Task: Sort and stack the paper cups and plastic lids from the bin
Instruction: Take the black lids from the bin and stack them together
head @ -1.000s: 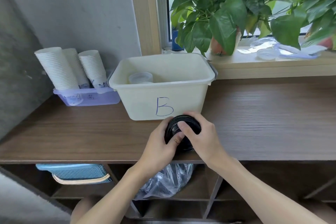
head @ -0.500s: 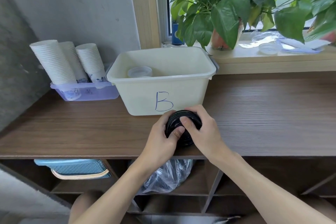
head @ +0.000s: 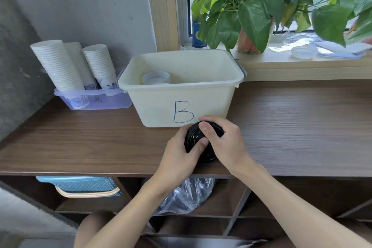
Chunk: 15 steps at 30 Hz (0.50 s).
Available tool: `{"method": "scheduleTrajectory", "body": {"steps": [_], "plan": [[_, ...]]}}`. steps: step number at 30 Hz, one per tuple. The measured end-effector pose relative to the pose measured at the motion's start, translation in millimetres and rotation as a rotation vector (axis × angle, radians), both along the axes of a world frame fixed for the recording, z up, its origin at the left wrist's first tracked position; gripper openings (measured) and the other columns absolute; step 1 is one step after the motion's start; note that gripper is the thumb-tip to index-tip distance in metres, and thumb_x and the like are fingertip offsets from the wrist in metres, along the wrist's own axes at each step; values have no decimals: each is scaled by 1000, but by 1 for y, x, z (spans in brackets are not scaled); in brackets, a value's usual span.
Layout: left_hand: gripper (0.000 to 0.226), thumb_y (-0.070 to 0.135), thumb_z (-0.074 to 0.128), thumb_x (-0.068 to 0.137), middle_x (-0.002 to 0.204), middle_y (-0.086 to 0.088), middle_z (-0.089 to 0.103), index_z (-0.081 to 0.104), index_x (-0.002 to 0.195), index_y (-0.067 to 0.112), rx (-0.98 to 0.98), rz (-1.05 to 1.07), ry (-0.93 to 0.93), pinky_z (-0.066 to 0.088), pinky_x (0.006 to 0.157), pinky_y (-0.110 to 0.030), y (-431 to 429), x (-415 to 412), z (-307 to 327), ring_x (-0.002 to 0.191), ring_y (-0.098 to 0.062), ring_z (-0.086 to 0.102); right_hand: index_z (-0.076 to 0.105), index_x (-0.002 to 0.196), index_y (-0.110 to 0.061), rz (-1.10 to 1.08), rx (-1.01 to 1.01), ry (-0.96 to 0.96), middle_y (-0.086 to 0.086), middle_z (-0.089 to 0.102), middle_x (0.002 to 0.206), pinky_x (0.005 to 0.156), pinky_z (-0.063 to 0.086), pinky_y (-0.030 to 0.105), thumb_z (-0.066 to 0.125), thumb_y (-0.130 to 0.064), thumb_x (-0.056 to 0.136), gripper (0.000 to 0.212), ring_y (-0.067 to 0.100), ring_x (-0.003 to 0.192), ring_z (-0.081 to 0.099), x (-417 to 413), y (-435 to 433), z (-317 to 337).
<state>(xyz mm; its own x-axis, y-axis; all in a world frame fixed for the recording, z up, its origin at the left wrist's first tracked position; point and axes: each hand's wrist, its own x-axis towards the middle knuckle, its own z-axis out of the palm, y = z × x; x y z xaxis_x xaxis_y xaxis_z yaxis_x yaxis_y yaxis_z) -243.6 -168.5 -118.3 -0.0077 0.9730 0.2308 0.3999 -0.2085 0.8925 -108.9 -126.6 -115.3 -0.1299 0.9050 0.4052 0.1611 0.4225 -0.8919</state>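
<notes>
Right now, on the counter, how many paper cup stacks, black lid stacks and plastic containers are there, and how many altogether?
Paper cup stacks: 3
Black lid stack, held by the left hand and right hand: 1
Plastic containers: 2, the white bin marked B and the purple tray
Total: 6

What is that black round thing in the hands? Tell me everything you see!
It looks like a stack of black plastic lids, round and shiny, with ringed ridges. Both hands hold it: the left hand curls round its left side, the right hand round its right, both thumbs on top. It sits near the wooden counter's front edge, before the white bin marked B.
</notes>
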Motion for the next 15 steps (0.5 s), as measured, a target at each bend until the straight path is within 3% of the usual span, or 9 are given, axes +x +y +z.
{"method": "scheduleTrajectory", "body": {"steps": [3, 8, 12, 15], "plan": [[32, 12, 67, 94, 112, 18, 69, 61, 122, 26, 23, 20, -51, 41, 87, -4, 0, 1, -1, 107, 10, 61, 67, 88, -31, 26, -9, 16, -14, 69, 91, 77, 43, 6, 66, -18, 89, 13, -7, 88, 63, -1, -2, 1], [37, 1, 63, 93, 104, 24, 66, 58, 113, 32, 21, 60, -77, 40, 83, -1, -2, 4, 3, 100, 18, 59, 67, 82, -27, 28, 0, 32, -17, 69, 77, 71, 43, 7, 65, -14, 90, 15, -4, 79, 64, -8, 1, 1], [35, 8, 64, 95, 112, 23, 64, 56, 123, 28, 16, 82, -91, 39, 86, -1, 0, 6, 2, 105, 18, 56, 66, 81, -27, -11, -2, 80, -15, 68, 77, 72, 44, 9, 64, -16, 91, 15, -5, 77, 63, -11, 2, 2], [36, 19, 64, 96, 116, 21, 59, 49, 128, 26, -17, 77, -79, 37, 85, 2, 2, 10, 1, 107, 19, 53, 64, 86, -30, -77, 7, 160, -14, 68, 82, 74, 44, 9, 58, -30, 93, 9, -5, 82, 62, -8, 3, 2]]}}
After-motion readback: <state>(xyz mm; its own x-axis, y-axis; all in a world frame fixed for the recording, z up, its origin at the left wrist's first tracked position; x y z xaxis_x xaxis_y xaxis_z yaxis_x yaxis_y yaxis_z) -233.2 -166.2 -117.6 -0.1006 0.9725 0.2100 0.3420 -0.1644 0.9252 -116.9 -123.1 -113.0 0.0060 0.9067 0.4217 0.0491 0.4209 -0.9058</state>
